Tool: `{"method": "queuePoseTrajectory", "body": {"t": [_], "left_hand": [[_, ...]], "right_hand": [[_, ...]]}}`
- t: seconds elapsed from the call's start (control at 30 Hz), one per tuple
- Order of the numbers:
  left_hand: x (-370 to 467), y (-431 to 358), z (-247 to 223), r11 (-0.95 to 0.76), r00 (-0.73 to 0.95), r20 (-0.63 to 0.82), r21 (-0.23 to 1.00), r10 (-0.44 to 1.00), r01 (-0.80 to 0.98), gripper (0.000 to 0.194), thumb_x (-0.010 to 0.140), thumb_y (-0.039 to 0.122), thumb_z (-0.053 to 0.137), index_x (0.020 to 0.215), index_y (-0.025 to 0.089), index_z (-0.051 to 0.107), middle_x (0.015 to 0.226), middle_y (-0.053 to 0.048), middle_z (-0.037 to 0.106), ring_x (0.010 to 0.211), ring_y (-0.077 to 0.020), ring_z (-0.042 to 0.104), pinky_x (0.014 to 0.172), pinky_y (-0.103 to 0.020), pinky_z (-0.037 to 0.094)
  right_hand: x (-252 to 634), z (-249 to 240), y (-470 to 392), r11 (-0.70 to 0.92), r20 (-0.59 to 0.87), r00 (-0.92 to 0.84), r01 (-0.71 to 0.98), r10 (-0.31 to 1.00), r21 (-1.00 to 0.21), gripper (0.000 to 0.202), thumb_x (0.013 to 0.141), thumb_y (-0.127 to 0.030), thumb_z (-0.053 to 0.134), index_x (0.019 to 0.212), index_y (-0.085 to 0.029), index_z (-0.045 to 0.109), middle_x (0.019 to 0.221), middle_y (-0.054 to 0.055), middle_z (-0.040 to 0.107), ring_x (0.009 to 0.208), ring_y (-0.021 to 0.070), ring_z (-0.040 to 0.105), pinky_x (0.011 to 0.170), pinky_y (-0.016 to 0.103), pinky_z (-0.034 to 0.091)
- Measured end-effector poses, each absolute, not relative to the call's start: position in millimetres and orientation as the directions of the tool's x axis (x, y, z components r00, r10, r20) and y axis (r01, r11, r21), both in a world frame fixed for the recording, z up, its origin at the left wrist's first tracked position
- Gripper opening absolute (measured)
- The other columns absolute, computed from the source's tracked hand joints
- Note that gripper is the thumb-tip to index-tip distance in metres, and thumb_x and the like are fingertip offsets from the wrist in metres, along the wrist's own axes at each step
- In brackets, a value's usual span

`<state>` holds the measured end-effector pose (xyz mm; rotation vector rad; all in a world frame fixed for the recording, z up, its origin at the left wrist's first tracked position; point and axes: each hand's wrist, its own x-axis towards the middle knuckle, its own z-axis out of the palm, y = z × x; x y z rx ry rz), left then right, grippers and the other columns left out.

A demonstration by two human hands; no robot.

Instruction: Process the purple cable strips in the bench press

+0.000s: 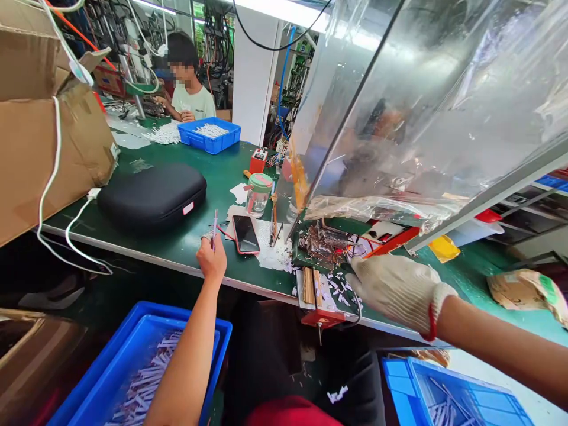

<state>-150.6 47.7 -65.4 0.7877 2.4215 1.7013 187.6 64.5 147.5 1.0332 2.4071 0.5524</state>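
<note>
My left hand (212, 258), bare, is closed around a thin pale purple stick (215, 223) that points upward, over the front edge of the green table. In a cream knitted glove, my right hand (394, 290) is at the right side of a small metal bench device (323, 244) with dark, worn parts. Its fingers are bent together there; what they grip, if anything, is hidden. Small white and purple scraps (339, 290) lie around the device's front, beside wooden strips (307, 286) above a red clamp (323, 319).
A phone (245, 234), a lidded jar (258, 198) and a black case (153, 195) lie on the table. Blue bins stand below at left (139, 310) and right (399, 378), holding thin pieces. A clear plastic-covered screen (399, 118) overhangs the device. A co-worker (193, 97) sits opposite.
</note>
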Motion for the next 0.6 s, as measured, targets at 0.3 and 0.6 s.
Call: {"method": "queuePoseTrajectory", "body": {"t": [0.3, 0.6], "left_hand": [[-144, 38, -54, -0.068, -0.86, 0.145, 0.989, 0.489, 0.128, 0.024, 0.094, 0.039, 0.05, 0.089, 0.022, 0.065, 0.058, 0.002, 0.05, 0.059, -0.0182, 0.052, 0.062, -0.028, 0.036], [-155, -5, -34, -0.26, -0.729, -0.121, 0.884, 0.674, -0.387, 0.033, 0.089, 0.05, 0.058, 0.083, 0.017, 0.059, 0.049, 0.008, 0.041, 0.037, -0.0079, 0.035, 0.038, -0.019, 0.026]], "right_hand": [[233, 52, 58, 0.655, 0.224, -0.715, 0.697, 0.662, 0.291, 0.041, 0.101, -0.042, 0.038, 0.132, -0.022, 0.056, 0.096, 0.011, 0.072, 0.072, 0.0229, 0.069, 0.058, 0.03, 0.05], [268, -54, 94, 0.711, 0.418, -0.673, 0.698, 0.611, 0.085, 0.038, 0.095, -0.036, 0.039, 0.122, -0.019, 0.059, 0.112, 0.014, 0.068, 0.103, 0.0331, 0.065, 0.088, 0.049, 0.052]]}}
